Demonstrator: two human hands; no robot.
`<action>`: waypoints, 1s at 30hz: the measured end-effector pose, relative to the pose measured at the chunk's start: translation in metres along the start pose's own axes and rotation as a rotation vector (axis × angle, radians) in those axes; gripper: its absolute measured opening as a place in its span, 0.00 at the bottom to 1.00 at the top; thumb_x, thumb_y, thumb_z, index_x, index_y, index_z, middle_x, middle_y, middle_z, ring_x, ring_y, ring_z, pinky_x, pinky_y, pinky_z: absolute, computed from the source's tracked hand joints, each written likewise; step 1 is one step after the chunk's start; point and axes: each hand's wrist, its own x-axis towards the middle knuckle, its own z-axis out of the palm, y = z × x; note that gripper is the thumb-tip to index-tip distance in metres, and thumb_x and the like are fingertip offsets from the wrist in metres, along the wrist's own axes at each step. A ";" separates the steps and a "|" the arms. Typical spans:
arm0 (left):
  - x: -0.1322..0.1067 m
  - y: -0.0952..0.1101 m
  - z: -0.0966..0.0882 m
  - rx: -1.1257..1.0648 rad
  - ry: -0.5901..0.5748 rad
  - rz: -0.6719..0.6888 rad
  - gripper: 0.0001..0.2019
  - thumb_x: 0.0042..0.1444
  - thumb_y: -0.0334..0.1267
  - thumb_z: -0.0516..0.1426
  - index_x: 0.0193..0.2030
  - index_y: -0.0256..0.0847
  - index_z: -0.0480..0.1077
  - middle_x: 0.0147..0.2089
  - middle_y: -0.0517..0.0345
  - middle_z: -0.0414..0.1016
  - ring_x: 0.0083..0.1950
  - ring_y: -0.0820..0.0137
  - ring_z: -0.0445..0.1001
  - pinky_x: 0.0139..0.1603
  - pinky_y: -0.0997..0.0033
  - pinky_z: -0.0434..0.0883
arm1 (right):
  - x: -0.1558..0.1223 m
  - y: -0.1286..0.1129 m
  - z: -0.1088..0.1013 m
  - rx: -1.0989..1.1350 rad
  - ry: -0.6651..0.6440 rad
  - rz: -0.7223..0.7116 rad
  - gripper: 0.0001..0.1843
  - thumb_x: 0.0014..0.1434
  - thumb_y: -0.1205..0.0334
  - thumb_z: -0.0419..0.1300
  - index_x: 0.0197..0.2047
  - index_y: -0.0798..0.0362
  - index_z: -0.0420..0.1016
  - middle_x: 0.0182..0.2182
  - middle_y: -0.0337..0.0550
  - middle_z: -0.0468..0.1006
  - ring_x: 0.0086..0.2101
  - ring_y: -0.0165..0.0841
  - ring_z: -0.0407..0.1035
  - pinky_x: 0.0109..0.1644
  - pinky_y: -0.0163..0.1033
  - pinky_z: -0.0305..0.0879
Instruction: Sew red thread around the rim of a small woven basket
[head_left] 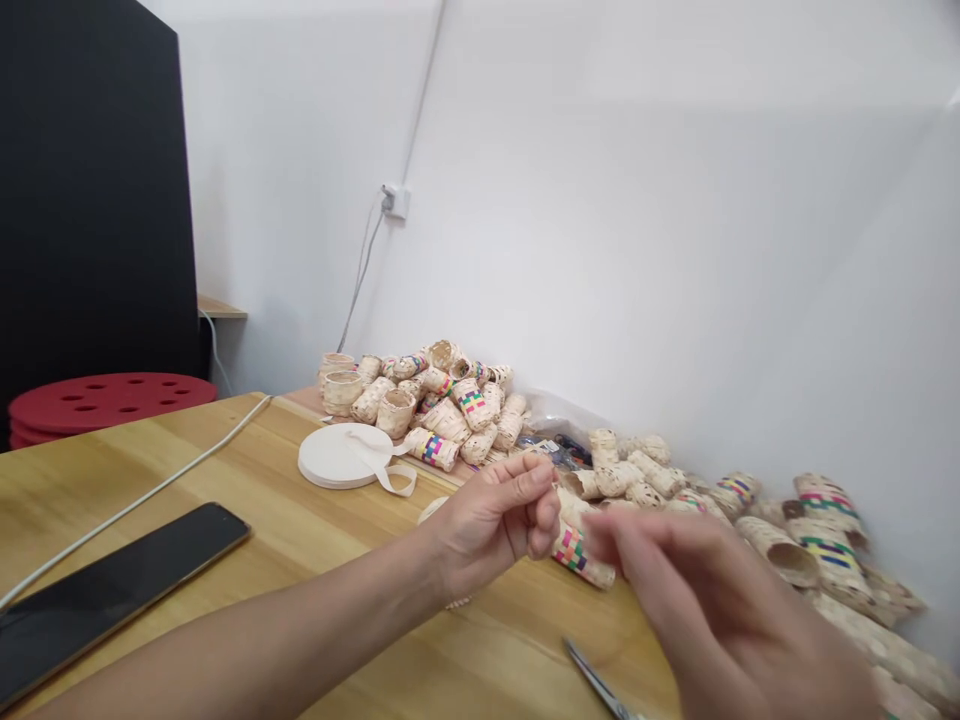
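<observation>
My left hand [499, 520] hovers over the wooden table [285, 560] with its fingers pinched together; what they pinch is too small to name. Just to its right my right hand [705, 590] is smeared by motion, fingers reaching toward the left hand. Between and behind both hands lies a small woven straw basket [581, 555] with a coloured checked band, on its side. Scissors [600, 685] lie on the table below my right hand.
A heap of small woven baskets [427, 395] sits at the back by the wall, more [810, 540] trail off to the right. A roll of white ribbon [345, 456], a black phone [105, 590], a white cable [150, 490] and red stools [105, 398] are at left.
</observation>
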 end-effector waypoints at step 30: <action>0.004 0.005 -0.001 0.056 0.090 0.028 0.12 0.53 0.39 0.62 0.28 0.35 0.64 0.20 0.64 0.66 0.17 0.80 0.64 0.19 0.81 0.58 | 0.032 0.030 0.038 -0.063 0.260 0.150 0.10 0.58 0.56 0.58 0.35 0.52 0.76 0.34 0.42 0.79 0.35 0.35 0.73 0.38 0.37 0.68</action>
